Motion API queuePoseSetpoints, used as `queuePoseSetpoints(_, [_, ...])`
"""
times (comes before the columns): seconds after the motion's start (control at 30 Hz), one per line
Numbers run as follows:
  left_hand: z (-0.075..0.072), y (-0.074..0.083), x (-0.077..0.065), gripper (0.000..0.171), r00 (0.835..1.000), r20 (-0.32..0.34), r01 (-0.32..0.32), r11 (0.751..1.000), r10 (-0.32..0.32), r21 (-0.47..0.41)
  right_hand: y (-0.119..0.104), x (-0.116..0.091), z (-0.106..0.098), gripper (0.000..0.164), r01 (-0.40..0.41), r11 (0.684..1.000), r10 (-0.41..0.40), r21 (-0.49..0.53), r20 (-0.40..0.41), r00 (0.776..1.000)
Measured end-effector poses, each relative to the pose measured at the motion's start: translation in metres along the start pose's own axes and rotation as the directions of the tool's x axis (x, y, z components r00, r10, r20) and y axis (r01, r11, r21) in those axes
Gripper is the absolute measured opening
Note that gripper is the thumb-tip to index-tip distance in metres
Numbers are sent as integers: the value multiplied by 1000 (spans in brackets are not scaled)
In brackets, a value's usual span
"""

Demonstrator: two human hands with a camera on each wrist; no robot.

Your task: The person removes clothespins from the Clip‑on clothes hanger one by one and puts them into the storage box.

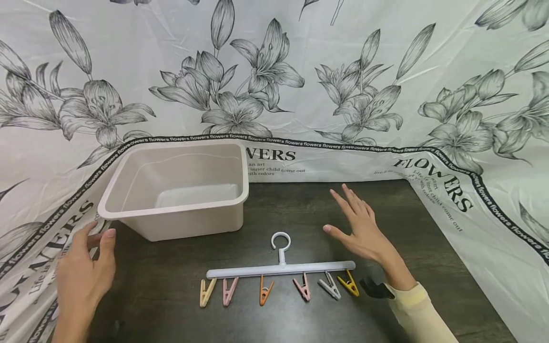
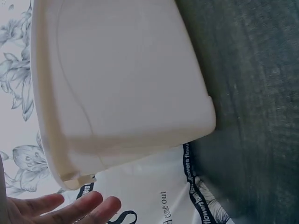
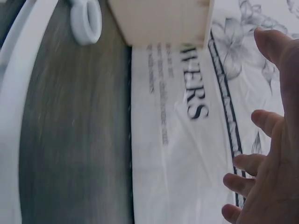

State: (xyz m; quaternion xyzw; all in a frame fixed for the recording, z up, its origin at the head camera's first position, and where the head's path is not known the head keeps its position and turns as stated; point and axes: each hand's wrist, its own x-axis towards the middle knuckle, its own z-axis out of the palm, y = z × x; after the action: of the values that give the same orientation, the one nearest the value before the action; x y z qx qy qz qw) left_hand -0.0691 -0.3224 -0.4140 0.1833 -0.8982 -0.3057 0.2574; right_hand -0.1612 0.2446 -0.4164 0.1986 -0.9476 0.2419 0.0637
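Note:
A beige plastic bin stands at the back left of the dark table. My left hand is by the bin's near left corner, thumb and fingers apart, holding nothing. The left wrist view shows its fingers just short of the bin's rim. Over the table to the right, my right hand spreads its fingers with nothing in them. Between the hands lies a white clip hanger with a round hook. Along its bar sit several clothespins, among them an orange one and a yellow one.
A white sheet with grey flowers and a black lettered band rises behind the table and covers both sides. Dark wood-grain tabletop lies between the bin and the right hand. A dark strap-like thing is at the right wrist.

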Motion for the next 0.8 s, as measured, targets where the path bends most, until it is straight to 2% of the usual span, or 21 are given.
queuePoseSetpoints(0.13, [1,0,10,53,998,-46,46,997,-49,-58,-18,8,2,89,39,996,-39,77,0,999])
queuePoseSetpoints(0.27, [1,-1,21,48,994,-106,12,992,-25,-123,-34,17,6,87,73,986,-74,148,7,997])
queuePoseSetpoints(0.37, [1,-3,29,47,993,-116,-14,990,-2,-143,-46,23,9,85,81,976,-86,201,14,996])
queuePoseSetpoints(0.47, [2,-4,36,46,995,-94,9,989,-23,-146,-57,30,12,82,82,965,-89,249,19,996])
queuePoseSetpoints(0.63, [4,-4,43,45,998,-22,53,981,-58,-187,-72,42,18,77,77,950,-85,304,14,996])
queuePoseSetpoints(0.8, [6,-2,50,45,993,36,115,972,-110,-207,-86,56,26,72,102,921,-104,376,-13,994])
